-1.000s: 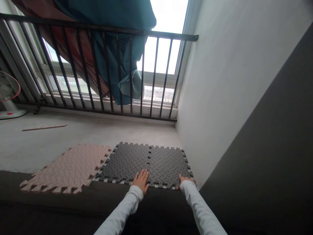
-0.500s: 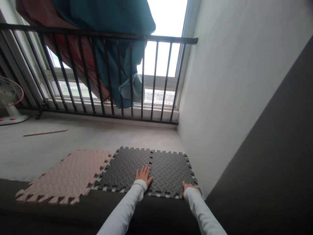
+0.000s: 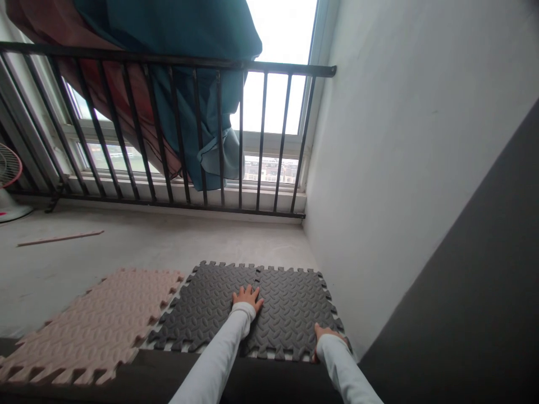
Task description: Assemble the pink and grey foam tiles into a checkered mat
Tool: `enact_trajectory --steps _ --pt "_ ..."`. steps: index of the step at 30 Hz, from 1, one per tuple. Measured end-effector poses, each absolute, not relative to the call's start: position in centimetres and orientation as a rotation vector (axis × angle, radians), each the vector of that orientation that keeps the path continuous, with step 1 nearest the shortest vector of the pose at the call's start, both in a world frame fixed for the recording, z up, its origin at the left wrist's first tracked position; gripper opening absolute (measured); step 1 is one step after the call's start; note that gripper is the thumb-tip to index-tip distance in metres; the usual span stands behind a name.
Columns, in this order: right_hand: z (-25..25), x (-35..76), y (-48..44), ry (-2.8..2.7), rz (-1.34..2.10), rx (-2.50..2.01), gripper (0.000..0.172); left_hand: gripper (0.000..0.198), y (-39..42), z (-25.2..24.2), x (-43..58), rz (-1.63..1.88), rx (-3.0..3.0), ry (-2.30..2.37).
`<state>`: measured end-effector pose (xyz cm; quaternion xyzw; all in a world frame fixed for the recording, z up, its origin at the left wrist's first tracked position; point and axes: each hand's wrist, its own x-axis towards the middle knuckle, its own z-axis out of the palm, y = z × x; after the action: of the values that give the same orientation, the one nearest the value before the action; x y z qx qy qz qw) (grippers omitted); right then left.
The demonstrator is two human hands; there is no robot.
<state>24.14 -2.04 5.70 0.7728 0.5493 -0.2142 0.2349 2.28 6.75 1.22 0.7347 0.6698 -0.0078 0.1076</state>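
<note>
Straight down from my head view, my left hand (image 3: 247, 297) lies palm down with its fingers spread wide, pressed on the dark foam mats near the seam where the two meet. Most of it rests on the left dark mat (image 3: 206, 306), and the thumb reaches towards the right dark mat (image 3: 290, 311). My right hand (image 3: 329, 332) is at the near right corner of that right mat, touching it, with one digit on top and another down by the near edge; I cannot tell whether it grips the foam.

Both dark mats lie flat, side by side, on a pale ledge (image 3: 236, 241), their near teeth along its front edge and the right one close to the white wall (image 3: 391, 123). Just to the left, a narrow strip of ledge apart from them, lies a pink mat (image 3: 101, 320), whose near teeth jut past the ledge's front edge.

Farther back, a thin stick (image 3: 61, 238) lies on the ledge, and part of a fan (image 3: 9, 168) shows at the left edge. Beyond them stands a black railing (image 3: 168, 58), with a teal and reddish curtain (image 3: 177, 28) hanging behind it before the bright window (image 3: 282, 33).
</note>
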Motion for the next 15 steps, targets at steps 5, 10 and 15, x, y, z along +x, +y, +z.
enact_trajectory --steps 5,10,15 --pt "5.7 24.3 -2.1 1.524 -0.59 2.122 0.101 0.04 8.1 0.5 2.8 0.063 2.195 1.978" --pt "6.1 24.1 -2.1 1.511 -0.598 2.124 0.1 0.043 9.5 0.0 3.9 0.045 2.249 1.815" --pt "6.2 24.0 -2.1 1.505 -0.596 2.109 0.1 0.044 10.7 0.5 4.4 0.065 2.236 1.857"
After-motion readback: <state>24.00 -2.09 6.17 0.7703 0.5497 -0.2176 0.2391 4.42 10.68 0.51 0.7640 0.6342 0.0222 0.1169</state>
